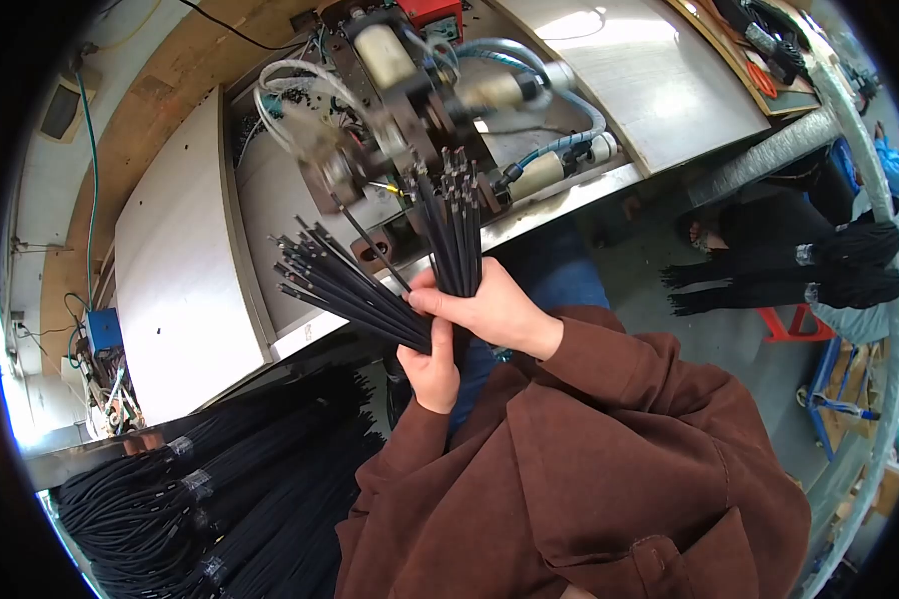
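Note:
My left hand is closed around a fanned bunch of black cords, their tipped ends spreading up and to the left. Just right of it, my right hand grips a second bunch of black cords that stands more upright. From between the right thumb and fingers, a single black cord reaches up toward the machine. Both hands meet at the front edge of the bench, and the lower parts of the bunches are hidden behind them.
White cylinders with blue hoses sit on the machine. Pale panels flank it on the bench. Large bundles of black cords lie at lower left; more bundles hang at right, near a red stand.

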A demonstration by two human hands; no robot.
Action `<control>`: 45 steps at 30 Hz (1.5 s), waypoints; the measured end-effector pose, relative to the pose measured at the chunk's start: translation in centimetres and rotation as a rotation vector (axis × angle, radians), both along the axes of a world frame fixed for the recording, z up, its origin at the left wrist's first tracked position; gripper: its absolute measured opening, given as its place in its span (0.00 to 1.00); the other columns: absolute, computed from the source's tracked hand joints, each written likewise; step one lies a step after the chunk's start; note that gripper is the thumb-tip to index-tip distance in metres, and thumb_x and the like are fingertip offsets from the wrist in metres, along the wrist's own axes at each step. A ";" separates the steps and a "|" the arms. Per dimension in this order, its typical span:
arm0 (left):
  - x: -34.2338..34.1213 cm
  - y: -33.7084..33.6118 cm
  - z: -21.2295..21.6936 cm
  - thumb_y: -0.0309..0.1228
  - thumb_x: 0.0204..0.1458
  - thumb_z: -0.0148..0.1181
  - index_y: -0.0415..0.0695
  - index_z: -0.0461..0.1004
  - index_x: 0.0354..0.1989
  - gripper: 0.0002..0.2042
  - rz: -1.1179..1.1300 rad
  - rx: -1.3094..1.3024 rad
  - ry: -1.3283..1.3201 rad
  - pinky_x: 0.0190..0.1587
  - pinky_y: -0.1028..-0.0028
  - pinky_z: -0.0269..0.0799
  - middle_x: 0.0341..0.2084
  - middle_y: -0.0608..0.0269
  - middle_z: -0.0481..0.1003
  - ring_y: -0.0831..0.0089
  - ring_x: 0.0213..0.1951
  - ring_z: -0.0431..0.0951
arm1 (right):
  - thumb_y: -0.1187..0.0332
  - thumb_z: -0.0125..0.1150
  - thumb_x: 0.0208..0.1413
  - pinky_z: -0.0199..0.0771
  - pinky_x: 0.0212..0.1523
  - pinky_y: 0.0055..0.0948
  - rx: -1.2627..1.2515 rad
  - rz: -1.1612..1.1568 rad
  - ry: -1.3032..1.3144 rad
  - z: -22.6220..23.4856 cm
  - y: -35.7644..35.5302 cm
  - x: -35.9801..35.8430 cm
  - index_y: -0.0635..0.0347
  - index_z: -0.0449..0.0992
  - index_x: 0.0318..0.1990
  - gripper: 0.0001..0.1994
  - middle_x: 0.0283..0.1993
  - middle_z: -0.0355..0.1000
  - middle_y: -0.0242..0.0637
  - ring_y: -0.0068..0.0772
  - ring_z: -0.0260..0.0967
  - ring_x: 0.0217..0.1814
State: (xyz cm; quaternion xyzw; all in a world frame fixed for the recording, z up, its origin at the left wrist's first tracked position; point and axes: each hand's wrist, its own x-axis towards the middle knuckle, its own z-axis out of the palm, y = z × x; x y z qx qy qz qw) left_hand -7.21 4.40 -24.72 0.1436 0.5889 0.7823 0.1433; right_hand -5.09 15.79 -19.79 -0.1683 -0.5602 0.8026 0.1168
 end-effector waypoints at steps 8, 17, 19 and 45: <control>1.2 -0.8 -1.2 0.26 0.55 0.51 0.36 0.70 0.37 0.06 -0.026 -0.076 0.034 0.41 0.79 0.64 0.34 0.67 0.72 0.82 0.36 0.70 | 0.73 0.60 0.51 0.74 0.34 0.22 -0.129 -0.062 -0.039 0.0 -0.7 2.0 0.67 0.74 0.34 0.06 0.29 0.73 0.35 0.24 0.73 0.32; 0.5 -0.8 -0.9 0.26 0.54 0.53 0.35 0.70 0.38 0.08 -0.020 -0.041 0.014 0.42 0.78 0.64 0.35 0.64 0.71 0.80 0.37 0.69 | 0.72 0.58 0.52 0.74 0.30 0.23 -0.127 -0.058 -0.017 -0.5 -0.7 0.7 0.67 0.72 0.32 0.06 0.27 0.73 0.35 0.26 0.74 0.30; 0.3 -0.9 -0.9 0.26 0.54 0.53 0.34 0.70 0.38 0.08 -0.025 -0.037 0.009 0.42 0.78 0.64 0.35 0.64 0.71 0.80 0.37 0.69 | 0.72 0.58 0.52 0.74 0.30 0.23 -0.124 -0.060 -0.018 -0.5 -0.7 0.6 0.67 0.72 0.32 0.06 0.27 0.73 0.35 0.26 0.74 0.30; 1.0 -0.7 -1.5 0.29 0.56 0.52 0.33 0.72 0.41 0.11 0.050 -0.079 0.040 0.43 0.79 0.66 0.37 0.64 0.74 0.80 0.39 0.72 | 0.72 0.60 0.51 0.71 0.31 0.20 -0.053 -0.061 -0.024 -0.4 -0.6 1.3 0.67 0.75 0.31 0.06 0.26 0.72 0.32 0.20 0.70 0.29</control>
